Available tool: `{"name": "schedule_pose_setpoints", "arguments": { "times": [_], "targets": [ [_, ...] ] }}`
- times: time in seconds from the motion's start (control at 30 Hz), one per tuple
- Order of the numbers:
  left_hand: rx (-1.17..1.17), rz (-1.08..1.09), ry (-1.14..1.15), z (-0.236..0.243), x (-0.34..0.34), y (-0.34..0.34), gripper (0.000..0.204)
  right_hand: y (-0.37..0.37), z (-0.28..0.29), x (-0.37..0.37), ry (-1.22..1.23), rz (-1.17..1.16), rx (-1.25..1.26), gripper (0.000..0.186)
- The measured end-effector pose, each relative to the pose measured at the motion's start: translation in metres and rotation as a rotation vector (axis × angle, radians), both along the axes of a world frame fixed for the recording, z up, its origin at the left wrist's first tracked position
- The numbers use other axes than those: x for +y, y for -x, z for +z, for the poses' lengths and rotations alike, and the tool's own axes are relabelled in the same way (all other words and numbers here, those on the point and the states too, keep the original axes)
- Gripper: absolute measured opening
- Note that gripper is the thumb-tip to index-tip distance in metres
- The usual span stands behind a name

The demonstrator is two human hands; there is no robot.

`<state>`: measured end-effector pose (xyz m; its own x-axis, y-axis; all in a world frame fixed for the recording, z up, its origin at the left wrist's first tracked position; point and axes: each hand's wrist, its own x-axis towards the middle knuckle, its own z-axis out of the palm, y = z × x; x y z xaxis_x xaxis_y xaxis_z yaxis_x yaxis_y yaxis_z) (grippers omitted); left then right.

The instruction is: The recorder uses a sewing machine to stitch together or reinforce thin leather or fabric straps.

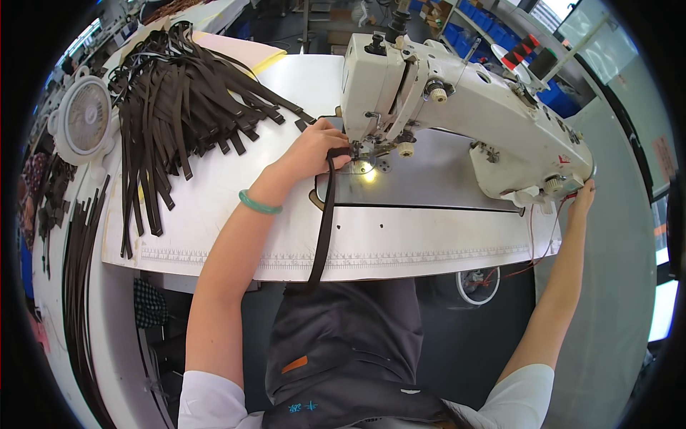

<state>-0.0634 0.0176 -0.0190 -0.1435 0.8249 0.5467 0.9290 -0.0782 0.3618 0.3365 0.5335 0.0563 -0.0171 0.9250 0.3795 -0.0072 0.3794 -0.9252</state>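
Note:
A dark brown strap (326, 222) is pinched in my left hand (316, 150), close beside the needle and presser foot of a white sewing machine (443, 93). The strap's long end hangs down over the table's front edge. The machine's small lamp lights the metal plate (429, 175) under the needle. At the machine's far right end, my right hand (585, 198) is closed on the rim of the handwheel (592, 163); part of its fingers is hidden behind the machine. A green bangle (260, 203) circles my left wrist.
A large heap of dark brown straps (186, 93) covers the table's left side, beside a white fan (84, 118). More long strips (78, 286) hang at far left. Thread cones (522, 51) stand behind the machine. Below the table is a white bin (477, 286).

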Motion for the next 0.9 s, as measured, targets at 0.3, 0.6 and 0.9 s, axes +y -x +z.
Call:
{"name": "schedule_pose_setpoints", "arguments": {
  "times": [0.3,0.6,0.9],
  "targets": [
    [0.026,0.041,0.042,0.001,-0.003,0.0,0.025,0.007,-0.001,0.006,0.04,-0.023,0.051,0.03],
    [0.352,0.17,0.227,0.011,0.001,0.006,0.022,-0.032,0.037,0.096,-0.311,-0.227,-0.714,0.048],
    [0.345,0.404,0.317,0.012,0.018,0.029,0.03,-0.02,0.012,0.049,-0.144,-0.1,-0.483,0.048]
  ]
}}
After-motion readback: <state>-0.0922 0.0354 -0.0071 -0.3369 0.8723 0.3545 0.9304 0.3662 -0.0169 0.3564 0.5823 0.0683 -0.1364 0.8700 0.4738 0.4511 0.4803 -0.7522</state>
